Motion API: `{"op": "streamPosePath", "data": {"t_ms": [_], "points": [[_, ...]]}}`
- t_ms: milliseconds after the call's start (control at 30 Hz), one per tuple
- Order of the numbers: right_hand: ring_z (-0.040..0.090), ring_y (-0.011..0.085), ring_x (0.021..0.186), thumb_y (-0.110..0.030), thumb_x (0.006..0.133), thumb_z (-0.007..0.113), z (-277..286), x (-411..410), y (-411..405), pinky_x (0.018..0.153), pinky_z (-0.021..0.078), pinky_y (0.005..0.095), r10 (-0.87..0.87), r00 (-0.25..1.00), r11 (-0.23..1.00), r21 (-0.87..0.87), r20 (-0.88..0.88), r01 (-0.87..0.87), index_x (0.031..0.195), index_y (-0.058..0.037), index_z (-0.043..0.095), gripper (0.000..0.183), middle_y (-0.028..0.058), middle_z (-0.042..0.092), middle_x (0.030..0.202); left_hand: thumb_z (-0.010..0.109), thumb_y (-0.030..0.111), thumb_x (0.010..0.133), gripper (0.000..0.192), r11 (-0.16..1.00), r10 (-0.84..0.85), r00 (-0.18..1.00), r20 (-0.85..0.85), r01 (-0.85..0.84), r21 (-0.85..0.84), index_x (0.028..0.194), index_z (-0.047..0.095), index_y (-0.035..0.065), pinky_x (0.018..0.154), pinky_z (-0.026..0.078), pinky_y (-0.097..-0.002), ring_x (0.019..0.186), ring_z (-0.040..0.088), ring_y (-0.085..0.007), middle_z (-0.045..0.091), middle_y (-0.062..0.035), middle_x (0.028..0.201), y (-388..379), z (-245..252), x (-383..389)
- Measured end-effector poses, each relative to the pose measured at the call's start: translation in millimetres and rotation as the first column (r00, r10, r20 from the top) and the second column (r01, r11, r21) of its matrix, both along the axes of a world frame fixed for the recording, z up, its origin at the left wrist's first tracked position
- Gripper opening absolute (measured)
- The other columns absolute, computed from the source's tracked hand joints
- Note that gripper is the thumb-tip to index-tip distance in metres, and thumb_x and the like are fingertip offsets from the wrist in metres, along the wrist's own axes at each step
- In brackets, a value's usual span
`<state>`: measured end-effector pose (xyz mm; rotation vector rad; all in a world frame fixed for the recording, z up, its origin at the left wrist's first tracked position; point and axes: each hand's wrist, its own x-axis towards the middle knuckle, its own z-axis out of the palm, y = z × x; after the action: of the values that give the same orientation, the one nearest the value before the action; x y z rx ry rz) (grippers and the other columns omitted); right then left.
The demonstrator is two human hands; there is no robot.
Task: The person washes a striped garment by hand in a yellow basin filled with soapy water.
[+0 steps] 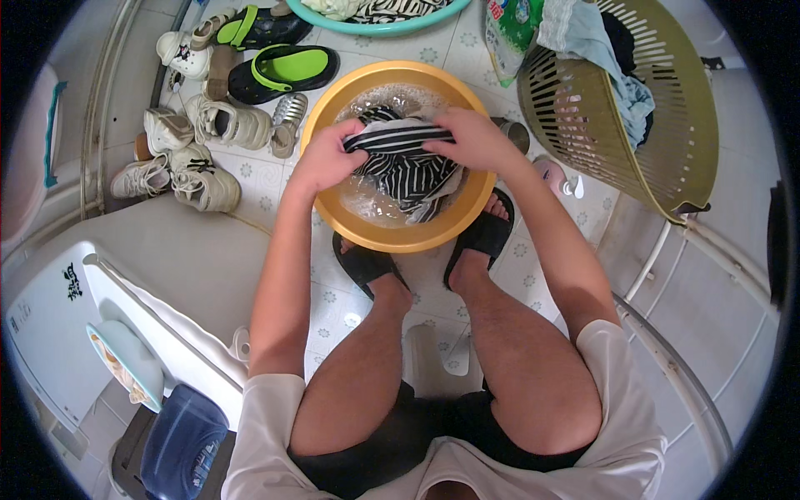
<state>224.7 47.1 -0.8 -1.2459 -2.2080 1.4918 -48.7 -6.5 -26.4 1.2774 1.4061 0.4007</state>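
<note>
A yellow plastic basin (400,240) with foamy, cloudy water stands on the floor between my feet and the shoes. In it lies a wet black-and-white striped garment (415,178), partly in the water. My left hand (331,153) grips the left end of its striped band, thumb below and fingers above. My right hand (472,137) pinches the same band at its right end. The band is held stretched between both hands above the bunched cloth. Part of the cloth is pale and plain. The underside of the garment is hidden.
Clogs (284,72), sneakers (206,187) and sandals stand left of the basin. A turquoise basin (381,28) with laundry is beyond it. At the right are a detergent bag (509,37), a pump bottle (553,178) and an olive laundry basket (681,125) with clothes. A stool (425,362) is beneath me.
</note>
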Motion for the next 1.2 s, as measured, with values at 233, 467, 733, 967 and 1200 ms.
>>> {"op": "streamPosePath", "data": {"t_ms": [233,467,733,967,1200], "points": [[0.064,0.0371,0.09,-0.013,0.082,0.068,-50.4,5.6,-23.3,0.083,0.0505,0.0426,-0.065,0.993,0.975,0.219,0.099,0.042,0.108,-0.0012,0.065,0.029,0.0208,0.065,0.092,0.08,0.027,0.067,0.063,0.907,-0.176,0.935,-0.309,0.275,0.318,0.125,0.06,0.0107,0.094,0.05,-0.0383,0.108,0.064,-0.0315,0.065,-0.0167,0.12,-3.9,4.2,25.4],[0.064,0.037,0.095,-0.011,0.082,0.07,-53.1,-12.5,-24.5,0.082,0.0509,0.0448,-0.129,0.991,0.99,-0.065,-0.036,0.126,0.106,-0.0023,0.061,0.027,0.0176,0.066,0.095,0.081,0.028,0.072,0.064,0.892,-0.262,0.93,-0.258,0.335,0.304,0.129,0.058,0.0107,0.091,0.051,-0.0405,0.106,0.063,-0.0334,0.066,-0.0175,0.112,-10.8,-25.3,57.2],[0.062,0.0396,0.101,-0.017,0.081,0.074,-85.2,-12.4,-37.2,0.085,0.0508,0.0475,-0.134,0.906,0.979,0.198,0.401,0.057,0.101,-0.0012,0.063,0.028,0.0195,0.058,0.116,0.082,0.037,0.071,0.053,0.987,-0.099,0.873,-0.477,0.148,0.066,0.117,0.066,0.014,0.09,0.051,-0.0415,0.106,0.064,-0.0326,0.067,-0.0155,0.111,-15.2,-49.2,61.0],[0.062,0.0296,0.095,-0.014,0.086,0.061,-52.0,-1.7,-17.1,0.087,0.0479,0.0361,-0.391,0.881,0.911,0.024,-0.266,0.411,0.101,0.0003,0.064,0.021,0.0147,0.061,0.101,0.075,0.018,0.086,0.018,0.997,0.016,1.0,-0.017,-0.015,0.08,0.098,0.068,0.0069,0.072,0.049,-0.0275,0.082,0.061,-0.0113,0.067,-0.0015,0.088,2.0,-38.3,44.3],[0.061,0.0163,0.084,-0.029,0.091,0.056,-24.0,-32.4,-27.2,0.076,0.0468,0.0308,-0.754,0.638,0.612,-0.522,-0.158,0.594,0.101,-0.0035,0.066,0.03,0.0076,0.065,0.092,0.064,0.016,0.095,0.018,0.824,0.446,0.777,0.444,-0.55,0.135,0.081,0.066,0.0039,0.063,0.043,-0.0229,0.069,0.052,-0.0048,0.061,0.0052,0.075,-9.9,-9.9,65.9]]}}
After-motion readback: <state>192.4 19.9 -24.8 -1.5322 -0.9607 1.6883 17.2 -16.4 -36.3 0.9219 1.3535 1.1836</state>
